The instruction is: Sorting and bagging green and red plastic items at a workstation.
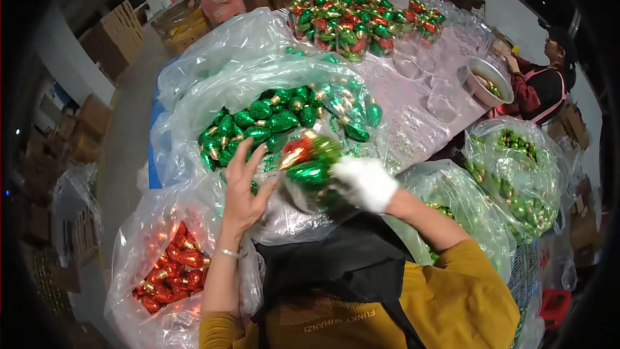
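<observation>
Right hand, in a white glove, grips a clear plastic cup lying on its side at the centre of the frame, its mouth turned toward the left hand so pieces can go in from that side; green and red glitter bulb ornaments already show through its wall. Left hand, bare with a thin bracelet at the wrist, is spread wide with fingers fanned beside the cup's mouth, holding nothing that can be made out. Just above the hands an open clear bag of green bulb ornaments lies on the table, its mouth pulled back so the stock is within reach. A bag of red bulb ornaments sits at lower left, close to the left arm. Filled cups stand grouped at the upper middle, away from the loose stock. At the upper right another person sits beside a metal bowl
</observation>
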Demonstrator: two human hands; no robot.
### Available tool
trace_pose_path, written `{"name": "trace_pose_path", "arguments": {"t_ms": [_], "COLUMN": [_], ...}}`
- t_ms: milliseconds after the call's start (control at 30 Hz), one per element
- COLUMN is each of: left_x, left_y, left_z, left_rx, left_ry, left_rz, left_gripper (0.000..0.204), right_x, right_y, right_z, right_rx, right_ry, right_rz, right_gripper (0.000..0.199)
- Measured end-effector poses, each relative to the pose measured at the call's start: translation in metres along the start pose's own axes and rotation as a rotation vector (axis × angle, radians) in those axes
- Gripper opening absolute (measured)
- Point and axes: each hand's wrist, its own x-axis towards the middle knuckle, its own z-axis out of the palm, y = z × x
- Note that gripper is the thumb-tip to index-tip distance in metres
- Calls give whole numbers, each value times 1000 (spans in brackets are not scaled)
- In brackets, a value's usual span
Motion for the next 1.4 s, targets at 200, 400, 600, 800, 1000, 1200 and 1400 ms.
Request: {"name": "trace_pose_path", "arguments": {"t_ms": [200,400,600,800,1000,1200,1400], "left_x": [-51,-108,-133,-158,-216,-286,-242], "left_y": [-23,-46,-52,-72,-103,-134,-107], "left_z": [-42,-67,-78,-106,-116,-100,-67], "left_rx": [-7,-6,75,259,485,363,367], "left_ry": [80,199,240,310,64,26,-101], "left_rz": [-302,-513,-593,-721,-984,-1030,-1031], "left_gripper": [32,22,21,23,38,57,59], "right_x": [-18,33,91,99,-51,-42,-10], "right_y": [61,223,354,382,422,299,72], "right_z": [-102,-102,-50,-82,-112,-115,-65], "right_rx": [-175,-506,-422,-588,-951,-637,-264], "right_ry": [188,225,213,408,480,112,213], "right_rz": [298,564,629,626,1079,644,123], "right_gripper": [12,16,23,46,38,19,12]}}
